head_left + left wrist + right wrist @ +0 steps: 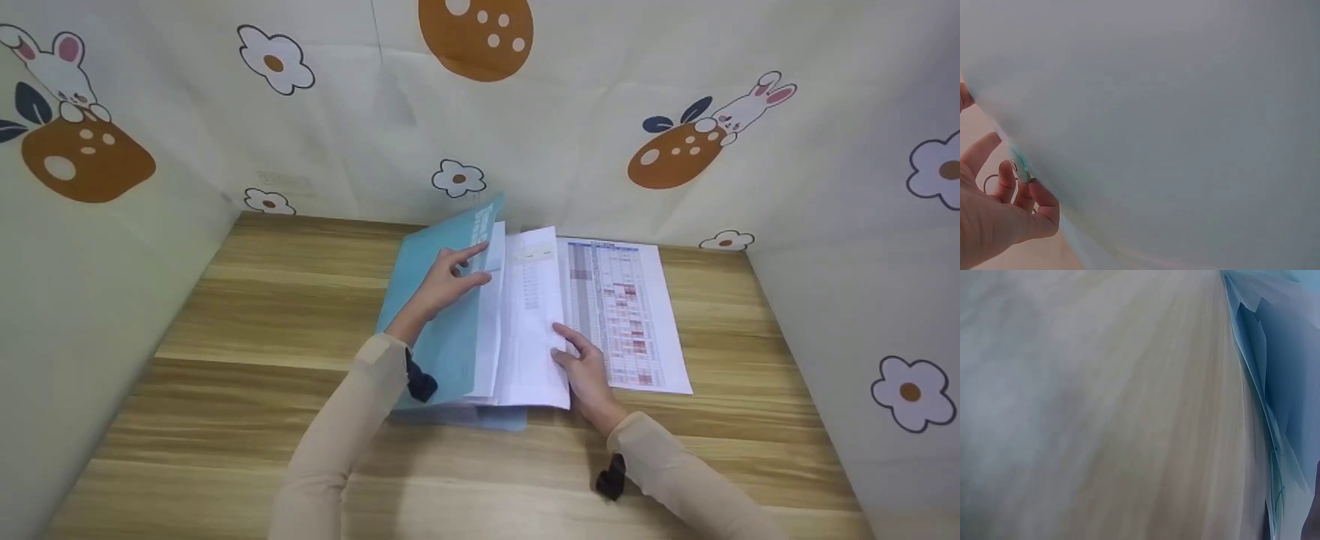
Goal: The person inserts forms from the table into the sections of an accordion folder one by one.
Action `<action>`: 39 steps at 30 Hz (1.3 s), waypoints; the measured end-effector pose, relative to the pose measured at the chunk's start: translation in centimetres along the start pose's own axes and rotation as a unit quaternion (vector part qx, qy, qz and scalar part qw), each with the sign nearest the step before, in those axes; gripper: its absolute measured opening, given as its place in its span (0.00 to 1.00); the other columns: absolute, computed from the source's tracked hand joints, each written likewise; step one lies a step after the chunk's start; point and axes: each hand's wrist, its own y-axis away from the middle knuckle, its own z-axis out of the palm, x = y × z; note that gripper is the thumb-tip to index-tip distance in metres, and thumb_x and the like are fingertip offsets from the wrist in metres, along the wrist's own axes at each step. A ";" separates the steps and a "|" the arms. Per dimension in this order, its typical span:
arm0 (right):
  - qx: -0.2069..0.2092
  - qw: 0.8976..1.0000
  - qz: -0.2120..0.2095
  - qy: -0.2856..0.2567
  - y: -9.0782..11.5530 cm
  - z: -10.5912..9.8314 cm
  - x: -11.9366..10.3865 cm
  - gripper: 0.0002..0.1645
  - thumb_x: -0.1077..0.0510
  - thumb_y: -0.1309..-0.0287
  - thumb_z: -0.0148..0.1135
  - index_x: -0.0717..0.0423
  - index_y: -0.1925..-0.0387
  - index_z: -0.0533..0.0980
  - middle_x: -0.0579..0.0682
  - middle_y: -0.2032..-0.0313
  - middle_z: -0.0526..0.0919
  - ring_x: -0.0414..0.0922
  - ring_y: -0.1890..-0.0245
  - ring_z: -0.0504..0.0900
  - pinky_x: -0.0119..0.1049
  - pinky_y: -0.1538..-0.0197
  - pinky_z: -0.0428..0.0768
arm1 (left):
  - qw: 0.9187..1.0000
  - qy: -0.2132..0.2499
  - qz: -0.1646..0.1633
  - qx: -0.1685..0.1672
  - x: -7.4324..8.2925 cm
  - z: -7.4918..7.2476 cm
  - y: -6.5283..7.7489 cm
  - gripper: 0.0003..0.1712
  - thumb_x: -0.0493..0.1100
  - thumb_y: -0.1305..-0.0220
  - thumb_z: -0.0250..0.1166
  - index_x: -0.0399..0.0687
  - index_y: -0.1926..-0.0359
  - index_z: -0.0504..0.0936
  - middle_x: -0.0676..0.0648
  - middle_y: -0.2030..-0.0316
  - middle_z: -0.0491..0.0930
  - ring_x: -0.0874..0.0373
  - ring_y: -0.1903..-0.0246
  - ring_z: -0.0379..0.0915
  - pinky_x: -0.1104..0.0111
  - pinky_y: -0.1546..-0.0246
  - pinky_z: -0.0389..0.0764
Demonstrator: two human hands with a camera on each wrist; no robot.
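A light blue folder (450,337) lies raised partly open on the table, with white sheets (529,322) jutting from its right side. My left hand (450,277) holds the edge of its cover, index finger stretched along it. In the left wrist view the left hand (1010,208) pinches that edge near a small teal piece (1020,166). The right hand (589,371) pinches the right edge of the white sheets between thumb and fingers. In the right wrist view the folder's blue layers (1292,377) show at the right; the right hand (1312,512) is mostly out of frame.
A printed table sheet (630,315) with red-shaded cells lies right of the folder, partly under the white sheets. The wood-grain table (247,300) is bounded at the back and sides by a patterned cloth (345,135). Black wrist straps hang below both cuffs.
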 end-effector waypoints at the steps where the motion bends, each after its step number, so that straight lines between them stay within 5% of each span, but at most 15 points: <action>1: 0.000 1.000 0.000 0.003 0.0 0.2 0.0 0.25 0.73 0.52 0.52 0.62 0.48 0.71 0.55 0.48 0.70 0.48 0.53 0.70 0.35 0.56 0.70 | 1.000 0.000 -0.001 0.001 0.0 0.0 0.0 0.31 0.50 0.48 0.62 0.64 0.40 0.67 0.47 0.57 0.60 0.53 0.57 0.56 0.63 0.64 0.67; 9: -0.008 1.000 0.002 0.012 -0.5 1.3 0.3 0.24 0.73 0.52 0.52 0.65 0.49 0.71 0.57 0.47 0.69 0.48 0.50 0.67 0.37 0.54 0.69 | 0.999 -0.004 0.035 -0.001 0.1 0.1 -0.1 0.31 0.44 0.47 0.62 0.56 0.40 0.67 0.44 0.58 0.62 0.52 0.59 0.57 0.63 0.63 0.64; 19: -0.037 0.998 0.023 0.040 -1.0 2.0 0.7 0.24 0.73 0.53 0.52 0.68 0.49 0.70 0.60 0.43 0.64 0.50 0.41 0.57 0.39 0.44 0.59 | 1.000 -0.006 0.020 -0.004 0.1 0.0 0.0 0.31 0.47 0.47 0.62 0.60 0.40 0.67 0.45 0.58 0.61 0.52 0.59 0.57 0.64 0.64 0.66; 27: -0.063 0.993 0.026 0.094 -1.0 2.5 0.4 0.21 0.72 0.55 0.53 0.68 0.54 0.74 0.59 0.52 0.73 0.50 0.54 0.72 0.36 0.55 0.70 | 1.000 -0.004 0.018 -0.003 0.0 0.0 -0.1 0.31 0.47 0.47 0.62 0.61 0.40 0.67 0.46 0.56 0.62 0.52 0.57 0.58 0.63 0.62 0.67; 32: -0.076 0.991 0.037 0.100 -1.3 2.6 0.4 0.20 0.72 0.54 0.53 0.68 0.56 0.75 0.58 0.53 0.74 0.48 0.58 0.74 0.35 0.60 0.72 | 1.000 -0.005 0.009 -0.004 0.0 0.0 0.0 0.31 0.48 0.47 0.62 0.62 0.40 0.67 0.45 0.56 0.61 0.52 0.57 0.58 0.62 0.62 0.66; 39: -0.115 0.988 0.025 0.103 -1.9 2.7 0.3 0.22 0.74 0.55 0.53 0.70 0.54 0.73 0.61 0.53 0.74 0.51 0.54 0.72 0.36 0.56 0.71 | 0.999 0.006 0.046 0.001 -0.1 0.0 -0.1 0.30 0.46 0.48 0.63 0.57 0.41 0.68 0.45 0.60 0.62 0.53 0.62 0.57 0.65 0.66 0.63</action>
